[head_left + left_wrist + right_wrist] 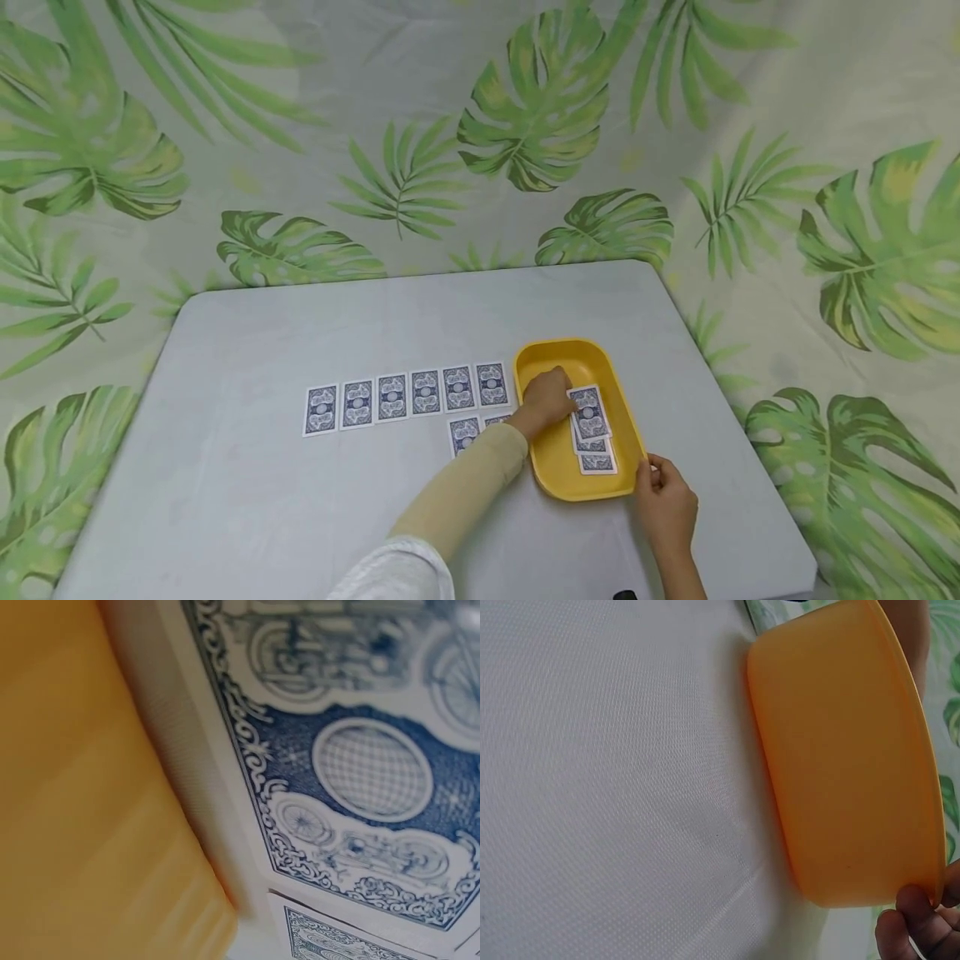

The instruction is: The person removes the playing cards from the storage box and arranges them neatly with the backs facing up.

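Note:
A yellow plastic tray (551,482) stands on the table, several blue-backed playing cards overlapping face down inside it. My left hand (550,395) reaches into the tray with curled fingers, the thumb at the left edge of the top playing card (590,414), which it seems to pinch; the fingertips are hidden. At the tray's near right corner, my right hand (666,502) grips the rim between thumb and fingers. The right wrist view shows those fingers (922,922) at the corner of the tray's outer wall (847,765).
Left of the tray, a row of face-down cards (425,392) lies on the white table (247,500). Below its right end, more cards (463,433) are partly covered by my left sleeve (465,492). A small black object (624,595) shows at the bottom edge. Leaf-patterned cloth (405,183) hangs behind.

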A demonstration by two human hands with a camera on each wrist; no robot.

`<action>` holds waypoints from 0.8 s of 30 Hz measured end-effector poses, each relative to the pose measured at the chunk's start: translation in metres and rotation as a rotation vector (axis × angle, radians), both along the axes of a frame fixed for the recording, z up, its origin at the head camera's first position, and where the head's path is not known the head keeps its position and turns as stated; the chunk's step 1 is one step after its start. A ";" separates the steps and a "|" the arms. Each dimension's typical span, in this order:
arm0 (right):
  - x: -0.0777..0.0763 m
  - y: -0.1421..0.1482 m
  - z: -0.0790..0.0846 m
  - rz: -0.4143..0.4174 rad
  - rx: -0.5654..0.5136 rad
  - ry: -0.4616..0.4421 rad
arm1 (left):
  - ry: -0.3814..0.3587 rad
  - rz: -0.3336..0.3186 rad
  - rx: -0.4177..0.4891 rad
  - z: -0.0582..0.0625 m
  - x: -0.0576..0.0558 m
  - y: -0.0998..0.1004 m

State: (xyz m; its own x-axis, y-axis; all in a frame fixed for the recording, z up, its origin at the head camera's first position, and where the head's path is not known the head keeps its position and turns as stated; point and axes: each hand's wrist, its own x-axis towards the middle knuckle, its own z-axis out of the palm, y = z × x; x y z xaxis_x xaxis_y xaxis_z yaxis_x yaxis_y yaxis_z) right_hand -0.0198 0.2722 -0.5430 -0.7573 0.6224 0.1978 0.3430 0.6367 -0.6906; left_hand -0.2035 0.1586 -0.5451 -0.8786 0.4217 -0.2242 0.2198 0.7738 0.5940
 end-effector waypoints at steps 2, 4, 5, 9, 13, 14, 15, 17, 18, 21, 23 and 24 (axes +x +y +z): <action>-0.001 0.000 0.000 -0.001 0.000 -0.007 | -0.010 0.015 0.069 0.002 0.000 -0.001; -0.002 0.000 -0.001 -0.004 0.001 -0.013 | -0.013 0.031 0.124 0.004 0.001 -0.003; -0.002 0.000 -0.001 -0.004 0.002 -0.013 | -0.007 0.034 0.142 0.005 0.001 -0.003; -0.003 0.001 -0.002 -0.004 0.003 -0.009 | -0.008 0.039 0.213 0.009 0.002 -0.006; -0.002 -0.001 -0.001 0.000 0.003 -0.004 | -0.021 0.034 0.302 0.017 0.003 -0.010; -0.002 -0.001 0.000 0.001 0.003 -0.003 | -0.018 0.033 0.318 0.019 0.004 -0.010; -0.002 -0.001 0.000 0.002 0.006 0.000 | -0.015 0.031 0.336 0.021 0.004 -0.011; -0.002 -0.001 0.001 0.003 0.007 0.000 | -0.018 0.034 0.369 0.026 0.006 -0.013; -0.002 -0.001 0.001 0.002 0.008 0.001 | -0.019 0.036 0.383 0.028 0.007 -0.015; -0.001 -0.001 0.001 -0.002 0.011 -0.004 | -0.038 0.048 0.426 0.035 0.010 -0.020; -0.001 -0.001 0.000 -0.003 0.014 -0.004 | -0.049 0.058 0.450 0.038 0.012 -0.024; -0.001 -0.001 0.000 -0.003 0.015 -0.002 | -0.051 0.061 0.459 0.039 0.012 -0.026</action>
